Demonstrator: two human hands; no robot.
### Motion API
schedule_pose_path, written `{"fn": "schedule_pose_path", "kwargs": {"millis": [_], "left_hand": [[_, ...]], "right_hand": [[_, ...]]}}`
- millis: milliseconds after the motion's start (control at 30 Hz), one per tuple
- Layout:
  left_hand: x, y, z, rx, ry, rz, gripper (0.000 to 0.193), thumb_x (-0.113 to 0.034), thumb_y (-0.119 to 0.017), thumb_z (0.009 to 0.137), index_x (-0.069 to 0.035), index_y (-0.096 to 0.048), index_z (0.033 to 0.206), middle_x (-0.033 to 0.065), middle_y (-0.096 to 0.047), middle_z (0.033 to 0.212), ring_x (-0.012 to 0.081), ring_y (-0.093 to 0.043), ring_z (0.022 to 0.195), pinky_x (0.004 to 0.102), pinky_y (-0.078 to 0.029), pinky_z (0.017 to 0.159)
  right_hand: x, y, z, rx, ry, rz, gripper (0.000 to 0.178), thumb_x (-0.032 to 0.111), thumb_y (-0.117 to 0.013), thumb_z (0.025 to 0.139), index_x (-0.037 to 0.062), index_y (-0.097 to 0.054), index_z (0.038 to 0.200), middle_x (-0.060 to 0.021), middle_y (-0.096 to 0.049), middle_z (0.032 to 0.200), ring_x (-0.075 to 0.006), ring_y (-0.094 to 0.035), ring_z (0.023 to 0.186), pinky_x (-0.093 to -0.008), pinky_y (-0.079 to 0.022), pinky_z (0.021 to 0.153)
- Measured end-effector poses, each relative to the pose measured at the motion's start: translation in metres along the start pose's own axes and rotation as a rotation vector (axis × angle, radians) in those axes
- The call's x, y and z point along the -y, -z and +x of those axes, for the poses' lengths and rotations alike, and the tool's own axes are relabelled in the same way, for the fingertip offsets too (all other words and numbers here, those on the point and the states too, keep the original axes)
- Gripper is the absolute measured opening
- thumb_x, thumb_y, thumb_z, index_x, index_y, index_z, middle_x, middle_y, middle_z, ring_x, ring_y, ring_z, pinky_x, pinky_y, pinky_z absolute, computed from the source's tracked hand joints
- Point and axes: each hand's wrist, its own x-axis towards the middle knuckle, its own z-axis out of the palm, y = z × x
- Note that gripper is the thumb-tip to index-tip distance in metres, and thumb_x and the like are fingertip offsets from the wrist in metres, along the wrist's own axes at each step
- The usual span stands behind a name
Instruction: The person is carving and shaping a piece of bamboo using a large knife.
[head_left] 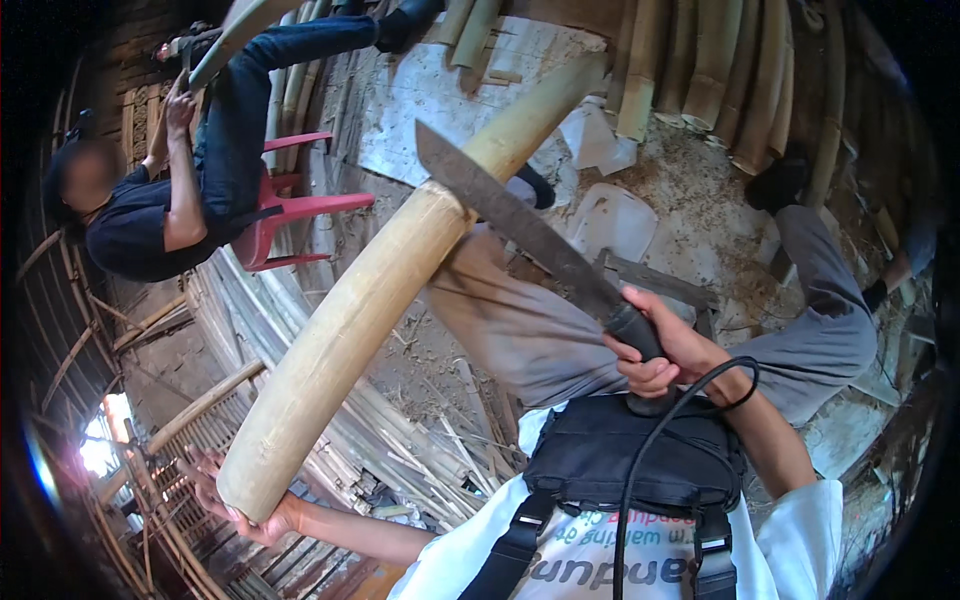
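Observation:
A thick pale bamboo pole [335,335] slants across the view from lower left to upper middle, with a raised node partway along. At its near end, my left hand [270,520] supports the pole from beneath, thumb by the cut end and fingers partly hidden behind it. My right hand [660,350] is closed around the dark handle of a machete [540,235]. The wide, dark blade points up and to the left, and its front part crosses over the pole close to the node. Whether blade and pole touch, I cannot tell.
Another person [150,215] sits on a red plastic chair [275,215] at left, holding a bamboo strip. Split bamboo strips [400,455] lie below them. Bamboo poles [720,65] line the far right. A low wooden stool [660,280] and a white plastic piece [615,215] are nearby.

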Motion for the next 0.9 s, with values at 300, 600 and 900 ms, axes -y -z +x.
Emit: {"fn": "schedule_pose_path", "kwargs": {"millis": [300,600,900], "left_hand": [[0.051,0.070,-0.059,-0.138,0.311,0.176,0.052,-0.030,-0.045,0.086,0.003,-0.046,0.126,0.0219,-0.047,0.134,0.0378,-0.044,0.127,0.0510,-0.029,0.110],[0.064,0.102,-0.117,-0.343,0.596,0.127,0.055,-0.033,-0.045,0.085,0.001,-0.047,0.129,0.0236,-0.050,0.130,0.0363,-0.050,0.120,0.0484,-0.038,0.103],[0.027,0.082,-0.093,-0.500,0.488,0.812,0.045,-0.009,-0.065,0.077,-0.003,-0.057,0.121,0.0153,-0.058,0.118,0.0320,-0.054,0.111,0.0450,-0.042,0.095]], "right_hand": [[0.000,0.022,-0.023,-0.445,0.140,-0.149,0.064,0.067,-0.031,0.093,0.0082,-0.041,0.070,0.0044,-0.029,0.045,-0.0045,-0.024,0.032,-0.0227,-0.024,0.033],[-0.010,0.075,-0.065,-0.801,0.220,-0.087,0.058,0.061,-0.047,0.092,0.0070,-0.042,0.072,0.0043,-0.034,0.049,-0.0044,-0.028,0.033,-0.0240,-0.030,0.035],[-0.028,0.108,-0.071,-0.795,0.153,0.055,0.060,0.064,-0.049,0.090,0.0066,-0.043,0.072,0.0036,-0.036,0.047,-0.0064,-0.033,0.033,-0.0261,-0.032,0.035]]}}
